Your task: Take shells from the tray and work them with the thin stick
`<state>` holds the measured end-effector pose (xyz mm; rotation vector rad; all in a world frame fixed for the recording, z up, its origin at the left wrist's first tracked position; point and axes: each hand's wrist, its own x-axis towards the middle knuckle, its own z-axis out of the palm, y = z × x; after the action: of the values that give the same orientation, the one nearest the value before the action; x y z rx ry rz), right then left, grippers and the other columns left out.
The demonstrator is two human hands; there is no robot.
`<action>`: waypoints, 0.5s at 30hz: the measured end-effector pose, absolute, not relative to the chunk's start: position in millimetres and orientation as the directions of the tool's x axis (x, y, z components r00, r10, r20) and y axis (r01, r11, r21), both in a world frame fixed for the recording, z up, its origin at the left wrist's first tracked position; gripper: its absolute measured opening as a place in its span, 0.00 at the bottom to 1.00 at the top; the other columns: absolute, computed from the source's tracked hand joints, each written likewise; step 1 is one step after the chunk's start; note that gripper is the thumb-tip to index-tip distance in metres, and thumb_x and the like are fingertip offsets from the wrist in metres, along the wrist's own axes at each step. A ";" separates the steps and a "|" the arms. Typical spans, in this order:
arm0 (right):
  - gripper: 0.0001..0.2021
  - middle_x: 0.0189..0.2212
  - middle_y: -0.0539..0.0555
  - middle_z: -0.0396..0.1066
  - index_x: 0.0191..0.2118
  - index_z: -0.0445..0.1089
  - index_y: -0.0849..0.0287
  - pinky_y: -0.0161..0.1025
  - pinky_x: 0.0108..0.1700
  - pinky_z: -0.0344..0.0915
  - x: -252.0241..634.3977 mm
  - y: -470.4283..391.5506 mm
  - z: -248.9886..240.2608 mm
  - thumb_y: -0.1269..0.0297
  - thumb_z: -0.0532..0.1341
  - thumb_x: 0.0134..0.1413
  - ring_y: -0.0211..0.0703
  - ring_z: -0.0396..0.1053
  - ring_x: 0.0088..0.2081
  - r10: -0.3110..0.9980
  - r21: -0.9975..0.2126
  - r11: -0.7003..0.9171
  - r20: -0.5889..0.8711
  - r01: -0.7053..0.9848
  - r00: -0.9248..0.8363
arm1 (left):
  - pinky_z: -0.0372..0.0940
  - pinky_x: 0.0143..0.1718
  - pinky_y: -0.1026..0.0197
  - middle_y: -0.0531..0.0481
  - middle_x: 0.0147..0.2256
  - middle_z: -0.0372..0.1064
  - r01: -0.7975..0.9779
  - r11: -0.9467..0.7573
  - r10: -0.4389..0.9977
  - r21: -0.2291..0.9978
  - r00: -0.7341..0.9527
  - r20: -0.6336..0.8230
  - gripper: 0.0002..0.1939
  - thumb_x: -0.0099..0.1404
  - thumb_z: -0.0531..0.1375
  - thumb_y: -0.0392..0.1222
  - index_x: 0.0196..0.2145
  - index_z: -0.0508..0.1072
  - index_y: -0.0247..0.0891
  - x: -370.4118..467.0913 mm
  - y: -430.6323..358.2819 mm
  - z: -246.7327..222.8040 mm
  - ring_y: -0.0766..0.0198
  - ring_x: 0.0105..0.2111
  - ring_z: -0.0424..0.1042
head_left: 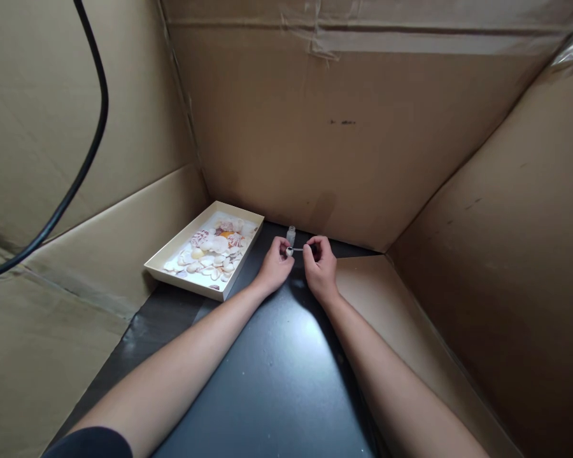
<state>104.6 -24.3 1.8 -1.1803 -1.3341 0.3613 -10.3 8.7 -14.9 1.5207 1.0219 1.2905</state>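
My left hand (275,266) is closed in a pinch on a small whitish piece (290,252) with a dark spot at its top; it may be a shell, but it is too small to tell. Across from it, my right hand (321,264) has its fingers closed on the end of a thin pale stick (298,249). The stick's other end reaches the whitish piece, though I cannot tell if they touch. Just behind my fingers stands a small clear bottle (291,235), upright on the dark table. What lies inside my right fingers is mostly hidden.
A shallow cream box (186,284) to the left holds many seashells (214,244), some patterned or orange. Cardboard walls (286,140) enclose the dark table (262,381). A flat cardboard piece (386,305) lies at right. A black cable (102,108) hangs at upper left.
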 end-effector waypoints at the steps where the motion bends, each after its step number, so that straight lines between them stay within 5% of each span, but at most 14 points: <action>1: 0.06 0.27 0.47 0.61 0.34 0.62 0.57 0.34 0.30 0.57 104.2 -24.3 1.8 0.61 0.55 0.55 0.36 0.58 0.26 0.788 -0.814 0.425 0.548 0.396 0.280 | 0.56 0.31 0.68 0.56 0.30 0.57 0.052 -0.286 0.952 0.957 0.125 0.278 0.13 0.52 0.54 0.25 0.34 0.59 0.38 -10.3 8.8 -15.1 0.71 0.29 0.60; 15: 0.06 0.26 0.47 0.62 0.34 0.62 0.57 0.33 0.30 0.56 103.1 -27.3 5.6 0.61 0.54 0.56 0.36 0.58 0.27 0.786 -0.810 0.426 0.552 0.404 0.277 | 0.56 0.31 0.68 0.57 0.29 0.58 0.067 -0.295 0.950 0.953 0.124 0.286 0.14 0.52 0.54 0.23 0.34 0.60 0.38 -10.6 7.5 -13.7 0.72 0.29 0.60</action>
<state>103.1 -27.3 5.6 -1.1816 -1.3383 0.3597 -10.6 7.5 -13.7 1.5403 1.0315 1.2928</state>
